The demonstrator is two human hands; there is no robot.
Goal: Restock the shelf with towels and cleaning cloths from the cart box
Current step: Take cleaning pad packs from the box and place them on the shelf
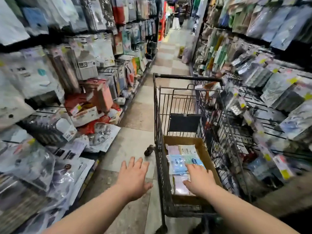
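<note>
A black wire cart (157,125) stands in the aisle with a brown cardboard box (205,149) inside it. Flat packets of cloths lie in the box: a light blue packet (179,163), a pink packet (180,184) nearer me and pale ones (187,149) at the far end. My right hand (200,179) reaches into the box with fingers spread, resting on the blue and pink packets. My left hand (134,177) hovers with straight, spread fingers over the floor, just left of the cart's side, holding nothing.
Shelves of hanging plastic-wrapped goods (70,68) line the left side, with loose packets (99,135) spilling low toward the floor. A peg rack of packets (270,92) presses against the cart's right. The tiled aisle (140,115) runs ahead; a person (177,16) stands far off.
</note>
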